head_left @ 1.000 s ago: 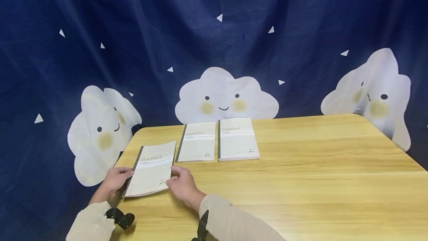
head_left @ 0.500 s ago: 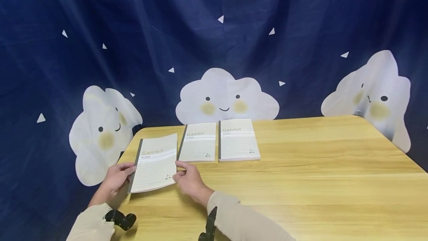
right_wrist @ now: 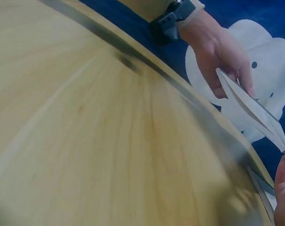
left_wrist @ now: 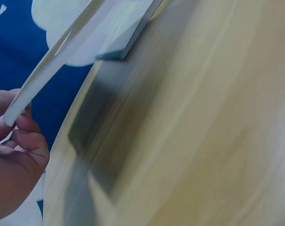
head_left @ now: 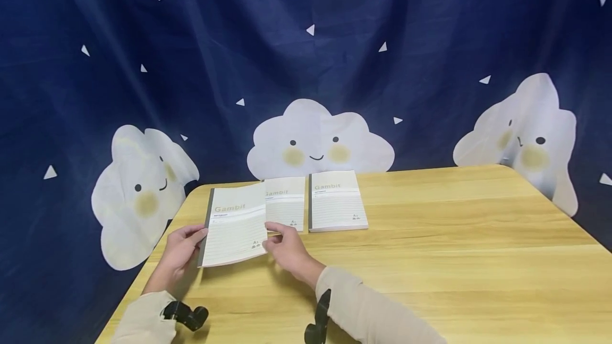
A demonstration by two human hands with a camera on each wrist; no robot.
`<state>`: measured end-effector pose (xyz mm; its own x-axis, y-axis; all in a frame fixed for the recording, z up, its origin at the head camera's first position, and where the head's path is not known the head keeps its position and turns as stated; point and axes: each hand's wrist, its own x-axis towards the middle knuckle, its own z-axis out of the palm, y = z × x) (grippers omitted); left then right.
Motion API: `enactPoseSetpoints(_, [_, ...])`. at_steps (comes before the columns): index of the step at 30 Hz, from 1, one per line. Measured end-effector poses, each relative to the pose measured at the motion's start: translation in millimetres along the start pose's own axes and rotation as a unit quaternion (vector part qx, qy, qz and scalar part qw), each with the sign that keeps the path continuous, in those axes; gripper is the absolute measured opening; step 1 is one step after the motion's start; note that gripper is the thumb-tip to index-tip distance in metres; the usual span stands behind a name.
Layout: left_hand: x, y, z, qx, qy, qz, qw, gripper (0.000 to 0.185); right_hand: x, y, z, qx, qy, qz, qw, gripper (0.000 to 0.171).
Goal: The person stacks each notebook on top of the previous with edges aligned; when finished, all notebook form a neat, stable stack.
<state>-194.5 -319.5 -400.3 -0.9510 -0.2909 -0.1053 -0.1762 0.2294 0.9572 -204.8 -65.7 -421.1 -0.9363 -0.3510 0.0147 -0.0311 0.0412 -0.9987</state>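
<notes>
A beige "Gambit" notebook (head_left: 235, 227) is held a little above the wooden table (head_left: 430, 238), and it overlaps the left part of the middle notebook (head_left: 288, 203) in the head view. My left hand (head_left: 184, 246) grips its left spine edge. My right hand (head_left: 282, 242) pinches its lower right corner. In the left wrist view my left hand (left_wrist: 15, 150) holds the notebook (left_wrist: 53, 66) by its edge, and its shadow falls on the table (left_wrist: 194, 141). The right wrist view shows the lifted notebook (right_wrist: 253, 110) edge-on between my left hand (right_wrist: 222, 52) and my right hand (right_wrist: 284, 188).
Another notebook (head_left: 337, 201) lies flat at the table's far edge, right of the middle one. A dark blue cloth with white clouds (head_left: 317, 142) hangs behind. The table's left edge (head_left: 143, 280) runs close under my left arm. Black wrist mounts (head_left: 186, 315) sit on both sleeves.
The held notebook has risen off the table and moved away from me and to the right, now overlapping the middle notebook. Both hands travelled with it.
</notes>
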Motion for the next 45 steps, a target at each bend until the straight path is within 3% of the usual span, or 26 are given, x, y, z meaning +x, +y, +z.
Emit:
enactPoseSetpoints(16, [0.7, 16.0, 61.7, -0.103, 0.008, 0.026, 0.9943, 0.034, -3.2, -6.7, -53.6, -0.028, 0.048, -0.026, 0.998, 0.041])
enactPoseSetpoints(29, [2.8, 20.7, 112.5, -0.112, -0.001, 0.038, 0.993, 0.029, -10.1, -5.1, -97.5, -0.031, 0.09, -0.042, 0.995, 0.04])
enactPoseSetpoints(45, [7.1, 29.9, 158.4, -0.168, -0.05, 0.042, 0.9837, 0.03, -17.4, 2.8, -137.4, -0.017, 0.154, -0.03, 0.987, 0.04])
